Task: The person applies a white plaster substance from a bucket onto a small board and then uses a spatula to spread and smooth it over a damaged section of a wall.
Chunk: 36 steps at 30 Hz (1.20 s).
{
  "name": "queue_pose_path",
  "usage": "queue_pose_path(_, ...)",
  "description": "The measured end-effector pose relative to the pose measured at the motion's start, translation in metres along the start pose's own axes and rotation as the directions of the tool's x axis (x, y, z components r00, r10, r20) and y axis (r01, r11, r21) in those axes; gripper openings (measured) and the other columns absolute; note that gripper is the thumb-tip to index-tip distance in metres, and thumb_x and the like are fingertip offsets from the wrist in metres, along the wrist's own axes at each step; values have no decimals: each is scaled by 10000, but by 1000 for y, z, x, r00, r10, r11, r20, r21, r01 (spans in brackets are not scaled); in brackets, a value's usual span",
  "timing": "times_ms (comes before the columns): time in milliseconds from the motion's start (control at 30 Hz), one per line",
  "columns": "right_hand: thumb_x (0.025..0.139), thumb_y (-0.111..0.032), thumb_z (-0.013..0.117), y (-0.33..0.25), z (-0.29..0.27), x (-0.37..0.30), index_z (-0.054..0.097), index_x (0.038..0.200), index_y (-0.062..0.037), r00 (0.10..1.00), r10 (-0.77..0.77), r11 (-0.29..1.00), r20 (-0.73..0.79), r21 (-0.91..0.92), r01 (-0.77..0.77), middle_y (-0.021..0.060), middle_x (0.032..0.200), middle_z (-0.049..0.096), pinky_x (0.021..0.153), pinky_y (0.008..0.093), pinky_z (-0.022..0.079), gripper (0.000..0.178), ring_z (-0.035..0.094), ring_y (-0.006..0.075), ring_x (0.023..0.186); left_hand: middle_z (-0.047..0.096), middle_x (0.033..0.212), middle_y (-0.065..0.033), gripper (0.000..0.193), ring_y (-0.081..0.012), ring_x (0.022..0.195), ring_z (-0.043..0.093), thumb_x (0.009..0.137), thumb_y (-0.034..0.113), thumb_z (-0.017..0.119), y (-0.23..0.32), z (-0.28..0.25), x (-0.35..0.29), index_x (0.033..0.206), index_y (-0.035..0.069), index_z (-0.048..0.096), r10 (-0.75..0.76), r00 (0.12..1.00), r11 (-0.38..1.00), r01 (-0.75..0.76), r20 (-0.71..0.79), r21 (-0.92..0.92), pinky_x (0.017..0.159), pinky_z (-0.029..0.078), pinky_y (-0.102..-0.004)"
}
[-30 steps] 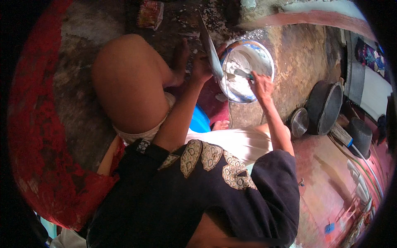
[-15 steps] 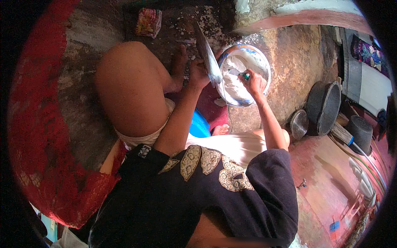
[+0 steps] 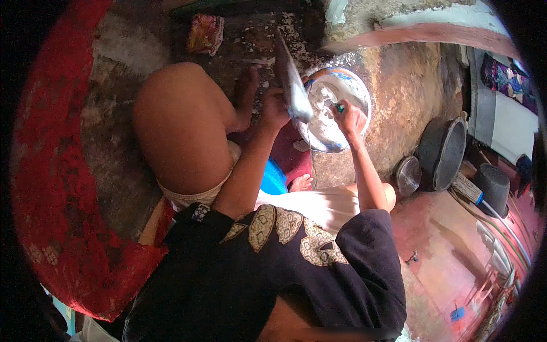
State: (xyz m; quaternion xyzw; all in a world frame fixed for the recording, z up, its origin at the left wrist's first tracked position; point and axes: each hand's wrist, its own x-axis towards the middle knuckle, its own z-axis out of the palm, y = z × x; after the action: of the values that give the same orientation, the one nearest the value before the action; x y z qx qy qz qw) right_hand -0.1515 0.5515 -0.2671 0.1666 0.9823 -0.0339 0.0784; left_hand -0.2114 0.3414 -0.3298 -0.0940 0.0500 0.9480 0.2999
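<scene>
My left hand (image 3: 276, 108) is closed on a long, thin, flat plate (image 3: 294, 82), seen nearly edge-on and pale toward its near end. The plate stands tilted at the left rim of a round white bucket (image 3: 365, 94) with blue smears on it. White paste (image 3: 322, 124) lies inside the bucket. Over the paste, my right hand (image 3: 350, 121) is closed round a small tool with a green handle (image 3: 340, 107). Its working end is down by the paste and cannot be made out clearly.
White crumbs and a red-and-yellow packet (image 3: 205, 34) lie on the floor beyond my knee. To the right stand a dark basin (image 3: 443, 154), a round metal lid (image 3: 408, 175), a dark bucket (image 3: 492, 188) and a brush (image 3: 467, 188). A blue object (image 3: 274, 176) shows between my legs.
The plate has moved slightly right and toward me, its near end now further over the bucket. My right hand has shifted only a little over the paste.
</scene>
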Motion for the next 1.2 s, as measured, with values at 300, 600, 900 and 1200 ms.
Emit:
queue_pose_path(300,707,-325,706,1,-2,-19,633,807,-146,938,-284,958,-197,-10,287,92,641,632,595,378,470,218,623,269,610,627,928,-123,339,-262,839,616,783,206,483,-8,-1,3,1045,11,573,-55,982,984,22,-181,-177,797,507,-420)
queue_pose_path(600,714,-457,701,8,-45,-41,651,850,-202,998,-57,997,14,56,56,88,660,649,544,381,482,292,646,287,641,595,777,-65,209,-228,669,578,733,240,522,39,9,8,850,78,584,35,939,973,46,-341,227,649,496,-364)
queue_pose_path(900,708,-441,732,58,-135,-92,682,970,-182,979,205,960,11,192,-203,82,789,686,637,315,503,372,675,220,731,517,850,-54,312,-179,870,517,777,219,494,68,15,37,1038,49,518,305,941,517,-36,-145,855,820,415,-292)
queue_pose_path(1200,826,-74,651,56,-170,-98,591,1055,14,990,110,697,-85,717,-16,36,869,635,710,202,449,253,573,79,796,574,1132,-90,530,-169,947,575,802,222,609,29,96,14,1263,34,427,-115,987,600,159,-112,784,784,488,-323)
